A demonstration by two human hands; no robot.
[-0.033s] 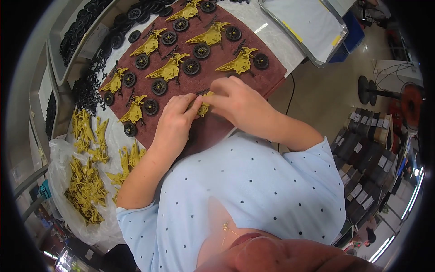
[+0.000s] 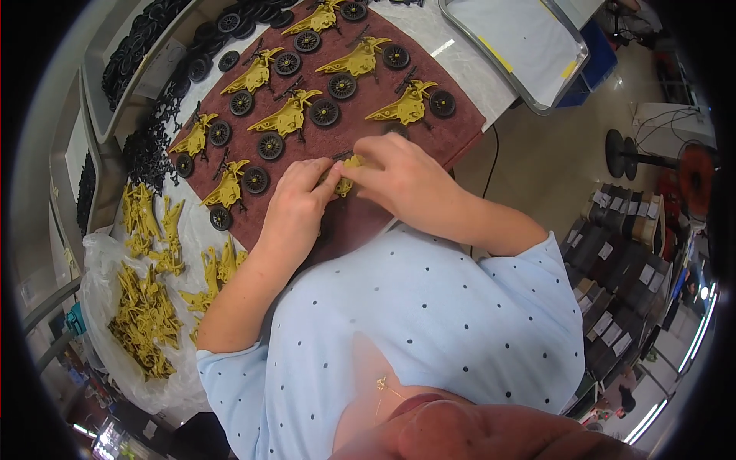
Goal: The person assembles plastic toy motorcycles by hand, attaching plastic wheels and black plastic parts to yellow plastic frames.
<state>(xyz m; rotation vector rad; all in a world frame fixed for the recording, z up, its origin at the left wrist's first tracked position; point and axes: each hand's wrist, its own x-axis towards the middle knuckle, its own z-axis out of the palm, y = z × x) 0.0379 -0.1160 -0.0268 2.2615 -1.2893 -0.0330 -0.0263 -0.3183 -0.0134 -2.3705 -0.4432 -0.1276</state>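
Observation:
Both hands are together over the near part of a maroon cloth [image 2: 360,130]. My left hand [image 2: 299,192] pinches a yellow toy motorcycle body [image 2: 345,185] from its left side. From the right, my right hand [image 2: 402,172] curls over the same body with bent fingers, which cover much of it. A short black part [image 2: 341,155] shows at its upper end. Beyond my hands lie several yellow toy motorcycles [image 2: 285,115] with black wheels [image 2: 323,112] and black handlebars. The closest on the right [image 2: 406,107] has one wheel partly behind my right hand.
On the left, loose yellow bodies [image 2: 146,322] fill a clear plastic bag [image 2: 100,284]. Small black parts [image 2: 149,146] and black wheels [image 2: 198,70] are heaped beside the cloth, near grey trays [image 2: 115,115]. A metal-framed white board [image 2: 514,46] stands far right; a fan [image 2: 696,176] is beyond.
My right hand has shifted slightly down, baring more of the wheel beyond its fingers. My left hand keeps its place on the toy motorcycle body.

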